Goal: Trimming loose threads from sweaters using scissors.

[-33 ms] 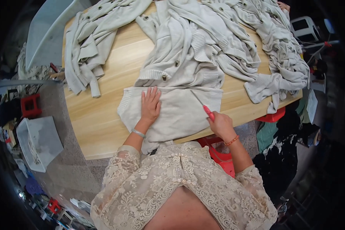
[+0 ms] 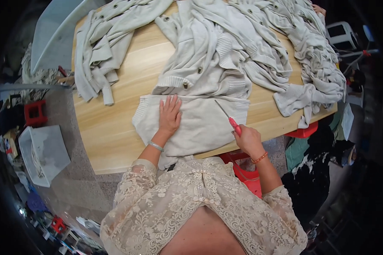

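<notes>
Slight shift of your view only, relative to the wooden table. Your left hand remains flat, fingers extended, on a pale knitted garment at the table's near edge. Your right hand grasps a red-handled tool, shaft over that garment. Buttoned garments lie toward the table's far side.

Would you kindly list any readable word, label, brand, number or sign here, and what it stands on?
No text can be read anywhere here.
Pale knitted garment under the left hand: no lettering visible.
Red-handled tool in the right hand: too small to tell.
White boxy device at upper right: too blurred to tell.
</notes>
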Tool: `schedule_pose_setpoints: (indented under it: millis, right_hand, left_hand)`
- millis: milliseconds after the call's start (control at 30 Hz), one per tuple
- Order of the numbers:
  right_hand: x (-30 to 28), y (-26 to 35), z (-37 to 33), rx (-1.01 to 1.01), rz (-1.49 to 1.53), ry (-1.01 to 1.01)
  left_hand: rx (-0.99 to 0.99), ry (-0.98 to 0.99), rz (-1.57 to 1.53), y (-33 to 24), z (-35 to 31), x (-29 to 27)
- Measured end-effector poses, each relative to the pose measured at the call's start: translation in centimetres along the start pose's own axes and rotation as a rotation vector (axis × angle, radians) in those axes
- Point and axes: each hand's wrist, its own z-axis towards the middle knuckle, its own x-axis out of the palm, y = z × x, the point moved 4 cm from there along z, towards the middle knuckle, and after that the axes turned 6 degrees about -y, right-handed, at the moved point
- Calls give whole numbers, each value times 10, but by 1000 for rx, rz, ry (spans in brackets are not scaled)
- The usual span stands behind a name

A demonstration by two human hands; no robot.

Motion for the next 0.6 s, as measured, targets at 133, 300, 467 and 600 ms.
schedule_pose_setpoints:
  millis: [133, 300, 467, 600]
  right_hand:
    - [5, 40, -5, -185, 52, 28]
    - [26, 91, 6, -324, 143, 112]
    - [37, 128, 25, -433, 169, 171]
    - [33, 135, 35, -448, 188, 189]
  left_hand:
    - [-29, -42, -116, 1, 3, -1]
    - [-398, -283, -725, 55, 7, -21]
    - [-731, -383, -1015, 115, -9, -29]
    - [-621, -258, -524, 100, 3, -40]
